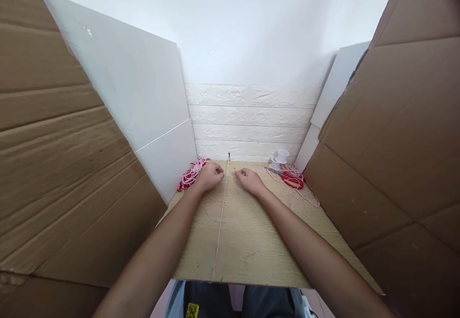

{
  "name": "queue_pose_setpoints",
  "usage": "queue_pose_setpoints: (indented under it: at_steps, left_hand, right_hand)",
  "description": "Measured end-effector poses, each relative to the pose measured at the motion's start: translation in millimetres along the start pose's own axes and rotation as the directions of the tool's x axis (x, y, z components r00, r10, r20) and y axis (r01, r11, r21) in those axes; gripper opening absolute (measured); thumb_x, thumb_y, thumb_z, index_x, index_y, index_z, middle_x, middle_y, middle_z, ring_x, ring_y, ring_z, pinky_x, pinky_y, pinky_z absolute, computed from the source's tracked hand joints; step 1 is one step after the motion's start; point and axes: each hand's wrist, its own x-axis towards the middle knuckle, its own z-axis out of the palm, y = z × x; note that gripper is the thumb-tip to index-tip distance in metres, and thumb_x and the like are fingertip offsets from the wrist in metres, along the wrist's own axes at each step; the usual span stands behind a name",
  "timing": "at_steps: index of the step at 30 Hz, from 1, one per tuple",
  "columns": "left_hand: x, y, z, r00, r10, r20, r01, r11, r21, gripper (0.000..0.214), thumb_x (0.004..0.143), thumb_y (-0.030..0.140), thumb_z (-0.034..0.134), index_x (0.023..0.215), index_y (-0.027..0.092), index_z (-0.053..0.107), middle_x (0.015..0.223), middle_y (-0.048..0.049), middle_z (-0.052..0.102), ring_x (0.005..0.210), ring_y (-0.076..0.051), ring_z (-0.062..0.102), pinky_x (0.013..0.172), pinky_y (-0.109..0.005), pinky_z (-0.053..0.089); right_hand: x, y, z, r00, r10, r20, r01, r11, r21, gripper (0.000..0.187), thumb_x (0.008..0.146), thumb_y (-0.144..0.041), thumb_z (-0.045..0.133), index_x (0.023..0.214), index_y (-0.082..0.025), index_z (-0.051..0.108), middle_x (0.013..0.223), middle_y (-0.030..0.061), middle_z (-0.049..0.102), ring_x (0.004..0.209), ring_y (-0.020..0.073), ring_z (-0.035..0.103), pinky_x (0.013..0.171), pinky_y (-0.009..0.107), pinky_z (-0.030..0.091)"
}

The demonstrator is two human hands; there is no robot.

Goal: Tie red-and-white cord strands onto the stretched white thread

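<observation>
A pale cord runs from a dark nail at the back of the wooden board down to its front edge. On the left side of that cord, my left hand is closed, with thumb and fingers pinched together. Across from it, my right hand pinches too, close to the cord's right side. A thin pale thread crosses the cord between both hands, and its ends seem to go into the two pinches. Loose thread ends lie on the board below my left hand.
Red and pink cord is heaped at the back left. At the back right are white spools, red-handled scissors and pink cord. Cardboard walls flank the wooden board; a white brick-patterned wall stands behind.
</observation>
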Motion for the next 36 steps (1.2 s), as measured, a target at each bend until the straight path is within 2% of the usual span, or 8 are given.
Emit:
queue_pose_setpoints:
  at_steps: [4, 7, 11, 13, 18, 22, 30, 36]
  left_hand:
    - [-0.5, -0.9, 5.7, 0.999, 0.037, 0.006, -0.036, 0.998, -0.058, 0.027, 0.07, 0.02, 0.053, 0.082, 0.015, 0.077, 0.09, -0.0078, 0.072, 0.086, -0.021, 0.064, 0.081, -0.031, 0.049]
    - [-0.5, -1.9, 8.1, 0.999, 0.048, 0.005, -0.047, 0.995, -0.085, 0.025, 0.07, 0.02, 0.056, 0.082, 0.016, 0.077, 0.091, -0.0073, 0.072, 0.086, -0.02, 0.064, 0.081, -0.031, 0.049]
    - [0.2, -1.7, 10.4, 0.998, 0.063, 0.001, -0.063, 0.994, -0.089, 0.021, 0.07, 0.02, 0.057, 0.077, 0.016, 0.076, 0.088, -0.007, 0.072, 0.083, -0.02, 0.064, 0.078, -0.03, 0.048]
    - [0.2, -1.4, 10.9, 0.998, 0.065, 0.003, -0.064, 0.994, -0.085, 0.019, 0.07, 0.02, 0.057, 0.074, 0.016, 0.075, 0.085, -0.0065, 0.071, 0.081, -0.019, 0.064, 0.076, -0.03, 0.048]
    - [0.0, -2.8, 11.7, 0.999, 0.033, 0.003, -0.033, 0.995, -0.09, 0.018, 0.07, 0.021, 0.057, 0.072, 0.015, 0.073, 0.081, -0.0052, 0.071, 0.075, -0.018, 0.063, 0.07, -0.028, 0.046]
    - [1.0, -5.5, 13.7, 0.999, -0.046, -0.022, 0.044, 0.997, -0.07, 0.019, 0.07, 0.022, 0.055, 0.071, 0.014, 0.072, 0.076, -0.0052, 0.069, 0.07, -0.017, 0.061, 0.065, -0.027, 0.045]
    - [2.2, -4.7, 14.0, 0.991, -0.119, -0.057, 0.117, 0.993, -0.03, 0.016, 0.07, 0.022, 0.053, 0.064, 0.015, 0.067, 0.071, -0.0044, 0.067, 0.068, -0.016, 0.059, 0.063, -0.027, 0.042]
    - [2.2, -5.2, 12.9, 0.986, -0.148, -0.081, 0.148, 0.989, -0.013, 0.015, 0.07, 0.024, 0.054, 0.06, 0.017, 0.061, 0.066, -0.0032, 0.064, 0.064, -0.016, 0.056, 0.06, -0.027, 0.04]
  right_hand:
    - [11.5, 1.1, 1.1, 0.996, -0.045, 0.071, 0.037, 0.992, 0.12, 0.03, 0.082, -0.043, 0.054, 0.072, -0.016, 0.064, 0.069, 0.0002, 0.061, 0.067, 0.0147, 0.052, 0.061, 0.024, 0.033]
    - [19.8, 3.0, 4.1, 0.988, -0.103, 0.118, 0.074, 0.971, 0.227, 0.024, 0.077, -0.037, 0.055, 0.072, -0.016, 0.066, 0.07, -0.0003, 0.063, 0.067, 0.0146, 0.053, 0.061, 0.023, 0.035]
    - [22.9, 5.3, 10.7, 0.971, -0.159, 0.179, 0.109, 0.959, 0.262, 0.02, 0.072, -0.031, 0.059, 0.074, -0.015, 0.071, 0.072, 0.0009, 0.067, 0.068, 0.0147, 0.056, 0.063, 0.023, 0.038]
    - [20.4, 6.4, 13.8, 0.974, -0.173, 0.145, 0.134, 0.96, 0.244, 0.019, 0.072, -0.03, 0.06, 0.074, -0.015, 0.071, 0.071, 0.0012, 0.067, 0.065, 0.0143, 0.055, 0.061, 0.023, 0.038]
    - [15.3, 10.6, 18.1, 0.978, -0.206, -0.037, 0.21, 0.954, 0.214, 0.016, 0.072, -0.023, 0.056, 0.074, -0.016, 0.071, 0.071, 0.0015, 0.068, 0.064, 0.0138, 0.056, 0.061, 0.023, 0.04]
    - [16.6, 12.6, 18.6, 0.981, -0.179, -0.07, 0.19, 0.957, 0.219, 0.015, 0.071, -0.021, 0.055, 0.071, -0.016, 0.069, 0.068, 0.0007, 0.067, 0.062, 0.0136, 0.056, 0.06, 0.023, 0.039]
    - [13.8, 8.4, 14.3, 0.974, -0.133, -0.186, 0.154, 0.983, 0.104, 0.013, 0.068, -0.021, 0.053, 0.061, -0.017, 0.063, 0.06, -0.0012, 0.061, 0.059, 0.0132, 0.053, 0.058, 0.023, 0.036]
    - [12.6, 8.2, 14.1, 0.974, -0.116, -0.194, 0.132, 0.989, 0.073, 0.012, 0.068, -0.023, 0.052, 0.06, -0.018, 0.06, 0.06, -0.0007, 0.061, 0.059, 0.0138, 0.053, 0.059, 0.024, 0.036]
